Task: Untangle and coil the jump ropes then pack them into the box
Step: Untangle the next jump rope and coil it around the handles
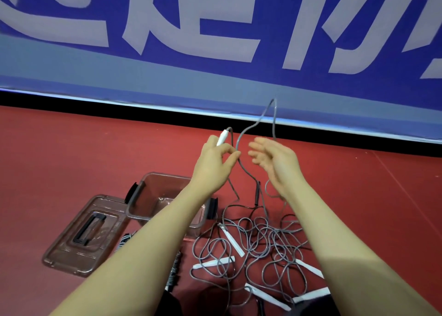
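Starting at the left: the lid (82, 234) lies flat on the red floor, just left of the clear box (153, 196), which stands open with nothing coiled in it that I can see. Above the box, the left hand (215, 160) pinches a white handle (222, 137), thumb and fingers curled round it, handle pointing up and away from the box. From that handle the grey rope (241, 136) drops past the fingertips, then arches high in a loop above and right of the box. The right hand (272, 158) hovers just beside that strand, fingers spread and loose, gripping nothing; whether it brushes the cord behind it I cannot tell. The strand runs roughly vertical between the two hands, nearer the left. Down right of the box sits the tangle (260, 246), white handles scattered through it. My read: the right hand should take the hanging strand to start a coil.
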The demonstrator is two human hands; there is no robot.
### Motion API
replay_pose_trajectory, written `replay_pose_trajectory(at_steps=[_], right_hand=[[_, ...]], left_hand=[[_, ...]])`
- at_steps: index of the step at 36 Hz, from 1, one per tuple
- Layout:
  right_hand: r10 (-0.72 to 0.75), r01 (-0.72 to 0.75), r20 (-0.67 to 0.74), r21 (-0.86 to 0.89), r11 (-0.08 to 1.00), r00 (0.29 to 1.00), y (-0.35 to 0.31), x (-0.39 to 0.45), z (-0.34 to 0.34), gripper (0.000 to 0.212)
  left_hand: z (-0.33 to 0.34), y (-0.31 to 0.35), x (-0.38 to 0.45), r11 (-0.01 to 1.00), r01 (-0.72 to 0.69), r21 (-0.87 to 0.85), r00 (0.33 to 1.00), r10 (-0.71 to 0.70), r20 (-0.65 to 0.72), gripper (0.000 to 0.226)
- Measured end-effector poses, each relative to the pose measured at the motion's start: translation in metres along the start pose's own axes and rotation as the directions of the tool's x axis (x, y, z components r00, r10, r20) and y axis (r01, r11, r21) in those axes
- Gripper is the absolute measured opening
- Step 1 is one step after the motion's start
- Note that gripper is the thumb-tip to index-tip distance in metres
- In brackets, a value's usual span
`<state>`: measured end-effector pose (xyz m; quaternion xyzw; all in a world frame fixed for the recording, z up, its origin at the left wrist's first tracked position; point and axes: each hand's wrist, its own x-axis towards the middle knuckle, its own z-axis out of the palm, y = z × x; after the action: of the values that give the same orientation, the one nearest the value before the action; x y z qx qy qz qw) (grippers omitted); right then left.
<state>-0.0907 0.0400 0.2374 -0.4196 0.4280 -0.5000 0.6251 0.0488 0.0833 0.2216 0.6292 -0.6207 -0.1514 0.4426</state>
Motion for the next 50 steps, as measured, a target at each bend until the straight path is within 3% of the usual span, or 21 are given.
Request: replay_pose_trajectory(at_steps=[1,3,5,7,10,13,16,18,21,24,31,41,46,48,50], right_hand=[[0.014,-0.007,0.028,-0.23,0.973,1.0,0.007,0.002,-0.002,0.02],[0.059,0.043,0.138,-0.638,0.769,0.989,0.02,0.003,-0.007,0.024],[0.131,0.137,0.243,-0.831,0.539,0.961,0.031,0.002,-0.009,0.027],[0.163,0.171,0.268,-0.878,0.447,0.95,0.036,0.0,-0.012,0.022],[0.152,0.163,0.273,-0.849,0.503,0.95,0.038,-0.003,-0.014,0.005],[0.153,0.178,0.296,-0.836,0.518,0.943,0.036,-0.006,-0.011,0.016],[0.04,0.204,0.262,-0.829,0.52,0.964,0.036,-0.004,-0.006,0.021],[-0.062,0.173,0.174,-0.742,0.647,0.983,0.033,-0.001,-0.002,0.02],[-0.118,0.127,0.048,-0.47,0.873,0.992,0.021,0.0,0.004,0.016],[-0.147,0.14,-0.015,-0.223,0.965,0.989,0.008,-0.005,0.007,0.012],[-0.129,0.135,-0.05,0.149,0.98,0.99,-0.012,-0.011,0.014,0.014],[-0.105,0.147,-0.137,0.352,0.924,0.985,-0.017,-0.011,0.01,0.013],[-0.049,0.063,-0.053,0.31,0.949,0.997,-0.011,-0.006,0.006,0.012],[0.021,-0.021,-0.006,0.03,0.999,1.0,-0.004,-0.004,0.005,0.017],[0.08,-0.047,0.074,-0.372,0.927,0.994,0.007,-0.006,0.004,0.028]], left_hand=[[-0.001,0.0,0.002,1.0,-0.003,0.0,0.999,0.003,-0.04,0.018],[-0.004,0.001,0.005,1.0,-0.017,0.004,0.995,0.017,-0.1,0.018],[-0.008,0.002,0.007,0.999,-0.036,-0.001,0.99,0.035,-0.135,0.018],[-0.011,0.002,0.009,0.999,-0.031,-0.02,0.988,0.028,-0.155,0.017],[-0.014,0.003,0.01,0.998,-0.003,-0.064,0.988,-0.007,-0.152,0.018],[-0.017,0.005,0.01,0.993,0.021,-0.112,0.99,-0.036,-0.136,0.017],[-0.019,0.006,0.01,0.988,0.042,-0.146,0.996,-0.053,-0.074,0.021],[-0.018,0.005,0.008,0.988,0.102,-0.116,0.995,-0.102,0.005,0.025],[-0.014,-0.002,0.004,0.987,0.157,-0.015,0.975,-0.153,0.161,0.03],[-0.007,-0.008,-0.005,0.987,0.133,0.091,0.944,-0.154,0.293,0.032],[0.001,-0.006,-0.015,0.996,0.088,-0.012,0.942,-0.079,0.326,0.013],[-0.002,0.001,-0.013,0.987,0.081,-0.136,0.935,-0.028,0.352,0.006],[-0.001,0.002,-0.009,0.988,0.094,-0.124,0.971,-0.064,0.23,0.006],[-0.004,0.003,-0.006,0.985,0.101,-0.142,0.983,-0.077,0.166,0.005],[-0.008,0.005,-0.002,0.985,0.098,-0.142,0.989,-0.081,0.126,0.007]])
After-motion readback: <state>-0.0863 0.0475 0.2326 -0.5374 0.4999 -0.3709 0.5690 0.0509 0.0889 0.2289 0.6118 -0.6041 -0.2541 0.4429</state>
